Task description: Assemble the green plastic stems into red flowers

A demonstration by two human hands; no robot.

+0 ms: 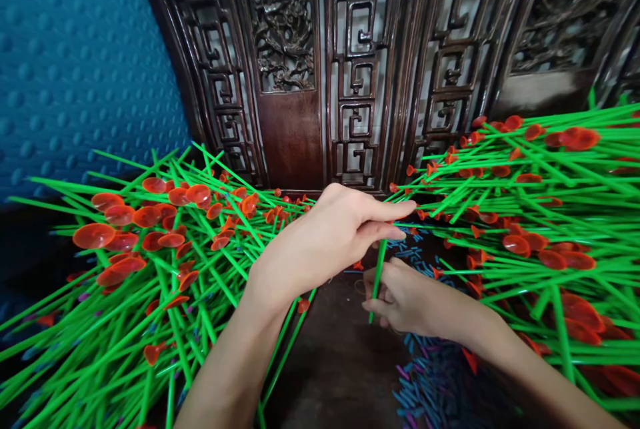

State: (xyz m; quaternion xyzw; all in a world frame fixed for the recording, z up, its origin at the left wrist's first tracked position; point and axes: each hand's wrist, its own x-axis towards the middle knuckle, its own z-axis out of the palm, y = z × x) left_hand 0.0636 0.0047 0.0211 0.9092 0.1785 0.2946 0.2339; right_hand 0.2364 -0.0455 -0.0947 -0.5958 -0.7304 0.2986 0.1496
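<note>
My right hand (400,295) is closed around a green plastic balloon stick (379,275), which stands nearly upright with its lower end showing below my fingers. A thin loop, perhaps a band, shows faintly at those fingertips. Just above, my left hand (335,229) reaches across with its fingers drawn together at the stick's upper end. That end is hidden under the left hand, and a little red shows between the fingers. Short blue and purple tube pieces (430,382) lie in a heap below my right forearm.
Green sticks with red cups are piled on the left (170,242) and on the right (540,215). Bare dark tabletop (340,362) shows between them. A carved dark wooden panel (290,135) stands behind, with a blue padded wall (85,69) at left.
</note>
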